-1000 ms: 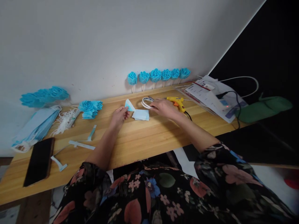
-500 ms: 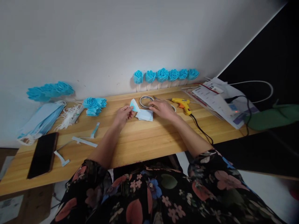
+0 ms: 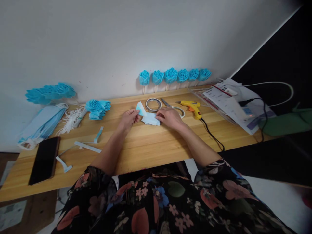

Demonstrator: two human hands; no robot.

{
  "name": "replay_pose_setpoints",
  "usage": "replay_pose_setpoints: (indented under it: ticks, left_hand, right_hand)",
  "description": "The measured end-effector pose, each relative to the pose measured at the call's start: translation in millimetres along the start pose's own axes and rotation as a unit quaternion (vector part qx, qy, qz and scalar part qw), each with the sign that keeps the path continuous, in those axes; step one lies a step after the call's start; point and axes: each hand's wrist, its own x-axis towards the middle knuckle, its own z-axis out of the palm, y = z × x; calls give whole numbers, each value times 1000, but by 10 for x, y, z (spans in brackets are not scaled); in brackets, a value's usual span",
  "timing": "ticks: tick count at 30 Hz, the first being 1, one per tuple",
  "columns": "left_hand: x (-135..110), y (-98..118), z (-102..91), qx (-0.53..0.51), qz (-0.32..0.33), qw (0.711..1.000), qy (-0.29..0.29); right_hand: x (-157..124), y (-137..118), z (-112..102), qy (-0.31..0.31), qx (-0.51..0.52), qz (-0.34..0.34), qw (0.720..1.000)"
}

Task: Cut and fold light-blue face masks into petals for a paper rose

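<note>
Head view: the left hand (image 3: 129,119) pinches a thin, sharp-cornered triangular piece (image 3: 140,108) of white and blue sheet between closed thumb and fingers, over the smooth, grained wooden tabletop (image 3: 151,146), while the right hand (image 3: 170,117) is half curled, its fingertips at the right edge of a loose stack of flat, pale blue sheets (image 3: 151,120); whether it grips one, I cannot tell. Beyond the stack lie a ring-shaped roll (image 3: 147,107) and scissors (image 3: 165,102) with a grey blade, near a yellow glue gun (image 3: 191,104), and ruffled, many-layered blue flowers (image 3: 171,75) line the matte wall (image 3: 109,48).
</note>
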Motion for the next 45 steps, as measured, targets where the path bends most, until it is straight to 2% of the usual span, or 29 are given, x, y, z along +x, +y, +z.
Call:
replay_pose_setpoints:
  ticks: [6, 11, 19, 26, 32, 35, 37, 41, 43, 45]
  left_hand:
    - [8, -19, -12, -1, 3, 1000, -3]
    - [24, -51, -32, -11, 12, 1000, -11]
    - [34, -42, -30, -4, 5, 1000, -7]
    - [10, -12, -4, -1, -3, 1000, 0]
    - [13, -2, 8, -5, -15, 1000, 10]
    - [9, -11, 26, -20, -13, 1000, 8]
    - [-3, -22, 42, -44, -3, 999, 1]
    - [-30, -40, 69, -101, 9, 995, -23]
    - [-37, -47, 74, -114, 10, 993, -30]
    - [-37, -54, 75, -120, 7, 992, -31]
  right_hand:
    - [21, -3, 50, -11, 13, -2, 1000]
    - [-3, -17, -20, 1, 35, -22, 999]
    - [75, 22, -154, -23, 186, 33, 982]
    - [172, 131, -70, -45, 126, 40, 990]
    - [168, 149, -17, -42, 117, 35, 992]
    - [164, 155, -25, -32, 115, 24, 993]
    - [143, 160, -40, -4, 120, 22, 993]
    - [43, 177, -96, 63, 170, 87, 980]
    - [-12, 184, -127, 37, 212, 123, 969]
    - [-51, 179, -153, -15, 245, 137, 960]
